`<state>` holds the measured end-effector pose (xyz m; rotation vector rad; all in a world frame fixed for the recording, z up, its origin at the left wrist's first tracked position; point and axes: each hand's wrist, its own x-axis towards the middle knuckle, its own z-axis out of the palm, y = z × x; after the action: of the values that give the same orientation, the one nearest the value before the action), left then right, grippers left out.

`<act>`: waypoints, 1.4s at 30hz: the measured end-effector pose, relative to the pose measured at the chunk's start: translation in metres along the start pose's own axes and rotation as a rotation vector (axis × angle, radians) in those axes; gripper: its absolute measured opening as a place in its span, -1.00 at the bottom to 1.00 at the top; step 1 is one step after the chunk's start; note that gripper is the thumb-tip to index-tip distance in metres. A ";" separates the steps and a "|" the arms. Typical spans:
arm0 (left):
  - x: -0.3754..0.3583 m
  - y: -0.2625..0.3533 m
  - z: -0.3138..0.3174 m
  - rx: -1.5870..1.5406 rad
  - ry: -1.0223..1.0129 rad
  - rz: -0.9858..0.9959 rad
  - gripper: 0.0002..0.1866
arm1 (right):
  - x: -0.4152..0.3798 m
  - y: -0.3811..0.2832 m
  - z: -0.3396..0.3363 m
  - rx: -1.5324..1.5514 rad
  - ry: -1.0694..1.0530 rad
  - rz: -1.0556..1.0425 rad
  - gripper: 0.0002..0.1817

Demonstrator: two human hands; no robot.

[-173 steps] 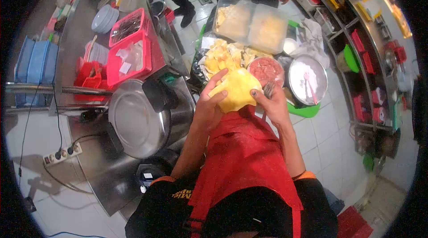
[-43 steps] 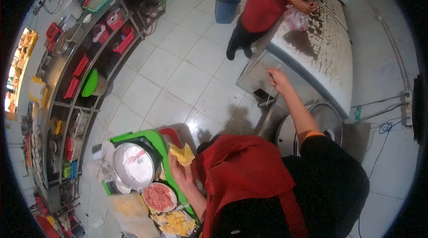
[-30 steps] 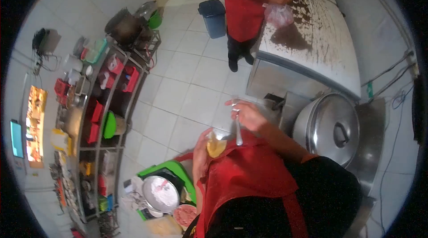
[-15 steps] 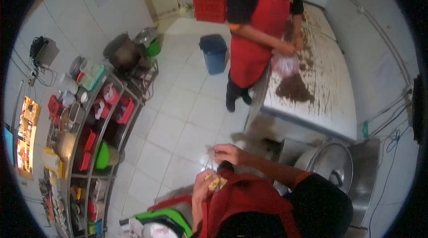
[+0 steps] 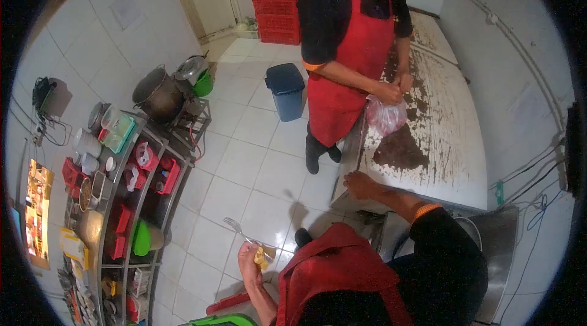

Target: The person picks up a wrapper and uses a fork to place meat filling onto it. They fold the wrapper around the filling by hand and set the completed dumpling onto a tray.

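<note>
Fork (image 5: 238,230) juts from left hand (image 5: 247,262), right hand (image 5: 361,185) outstretched.

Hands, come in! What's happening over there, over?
Left hand: holding fork, yellow piece. Right hand: near white counter, grip unclear. Co-worker holds plastic bag beyond; nothing visibly blocking.

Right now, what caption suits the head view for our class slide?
Left hand holding fork and yellow piece, right hand held apart, co-worker gripping a bag.

a commercial-looking kitchen, judging by the big blackened pot (image 5: 158,95), crammed rack (image 5: 125,264) and red aprons (image 5: 345,97).
</note>
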<state>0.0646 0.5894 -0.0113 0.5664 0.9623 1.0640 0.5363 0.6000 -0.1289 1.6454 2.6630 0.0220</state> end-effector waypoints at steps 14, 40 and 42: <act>-0.041 -0.068 0.069 -0.046 0.212 0.050 -0.89 | -0.015 0.027 -0.129 0.387 0.154 0.196 -0.56; -0.037 -0.103 0.177 -0.044 0.027 0.046 -0.94 | -0.131 0.038 -0.091 0.492 -0.081 0.438 -0.41; -0.053 -0.106 0.158 -0.035 0.086 0.036 -0.94 | -0.125 0.031 -0.077 0.495 -0.027 0.431 -0.44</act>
<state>0.2434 0.5062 0.0029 0.5146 1.0092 1.1430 0.6186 0.5013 -0.0511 2.3009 2.3575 -0.6984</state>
